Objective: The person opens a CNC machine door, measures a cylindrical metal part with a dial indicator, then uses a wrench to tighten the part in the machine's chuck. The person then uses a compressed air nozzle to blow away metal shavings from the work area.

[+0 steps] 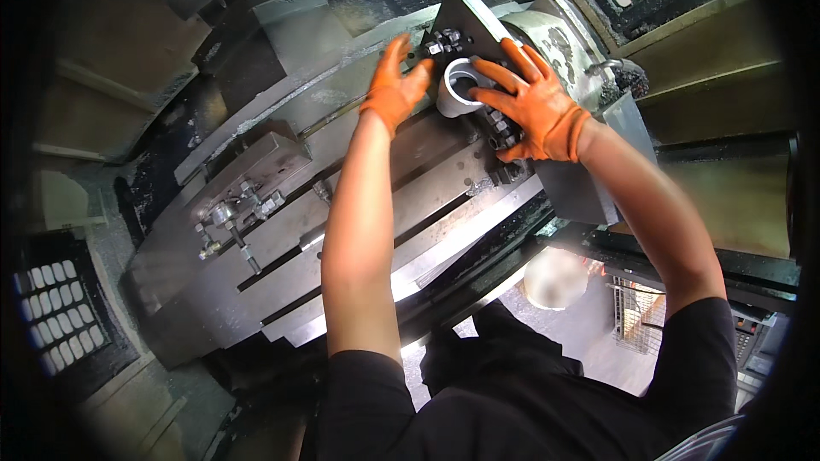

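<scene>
— Hand protection?
— Orange glove on the left hand [395, 90]; a matching orange glove on the right hand [536, 107], both ending at the wrist.
— Clothing?
— Black short-sleeved shirt [512, 414], forearms uncovered.
</scene>
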Action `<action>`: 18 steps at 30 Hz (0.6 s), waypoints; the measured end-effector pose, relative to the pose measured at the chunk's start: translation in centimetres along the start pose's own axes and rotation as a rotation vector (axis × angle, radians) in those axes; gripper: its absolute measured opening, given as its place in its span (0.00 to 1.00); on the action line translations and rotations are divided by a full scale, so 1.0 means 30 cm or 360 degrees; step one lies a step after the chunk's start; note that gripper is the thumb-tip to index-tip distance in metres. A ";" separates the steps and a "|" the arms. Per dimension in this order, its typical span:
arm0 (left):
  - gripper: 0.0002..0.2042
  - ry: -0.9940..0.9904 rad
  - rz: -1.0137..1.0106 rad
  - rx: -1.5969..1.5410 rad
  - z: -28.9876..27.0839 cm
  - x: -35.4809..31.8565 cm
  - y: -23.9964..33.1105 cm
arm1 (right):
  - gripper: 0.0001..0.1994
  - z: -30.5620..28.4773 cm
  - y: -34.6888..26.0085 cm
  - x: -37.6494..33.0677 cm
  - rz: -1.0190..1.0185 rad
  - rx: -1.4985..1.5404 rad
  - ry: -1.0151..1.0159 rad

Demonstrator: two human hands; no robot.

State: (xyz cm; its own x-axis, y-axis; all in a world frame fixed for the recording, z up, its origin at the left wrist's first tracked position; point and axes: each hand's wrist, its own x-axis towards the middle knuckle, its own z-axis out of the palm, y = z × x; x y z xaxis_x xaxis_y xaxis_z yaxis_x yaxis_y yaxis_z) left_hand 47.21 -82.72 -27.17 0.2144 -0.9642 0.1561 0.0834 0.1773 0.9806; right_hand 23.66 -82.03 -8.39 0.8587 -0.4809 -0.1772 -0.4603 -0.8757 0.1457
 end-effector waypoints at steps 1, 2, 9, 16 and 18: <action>0.33 -0.0040 0.0066 0.0114 0.022 0.038 -0.031 | 0.47 -0.004 -0.002 0.006 -0.0012 0.0002 0.0008; 0.32 -0.0079 0.0132 0.0223 0.049 0.073 -0.050 | 0.47 -0.004 -0.004 0.008 -0.0021 0.0007 0.0011; 0.26 -0.0100 0.0121 0.0469 0.073 0.168 0.009 | 0.49 0.004 0.006 0.021 -0.0091 0.0156 0.0132; 0.20 -0.0034 -0.0453 -0.0240 0.069 0.209 0.098 | 0.47 -0.029 -0.019 0.051 -0.0035 0.0113 0.0010; 0.19 -0.0009 -0.0539 -0.0341 0.078 0.162 0.117 | 0.46 -0.021 -0.013 0.055 -0.0038 0.0112 0.0008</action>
State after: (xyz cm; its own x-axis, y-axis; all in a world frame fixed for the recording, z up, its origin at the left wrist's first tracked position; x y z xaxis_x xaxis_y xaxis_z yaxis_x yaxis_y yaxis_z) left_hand 46.27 -87.25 -22.69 0.1347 -0.9761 -0.1704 0.3497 -0.1140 0.9299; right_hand 25.42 -82.45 -8.13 0.8707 -0.4595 -0.1752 -0.4540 -0.8880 0.0727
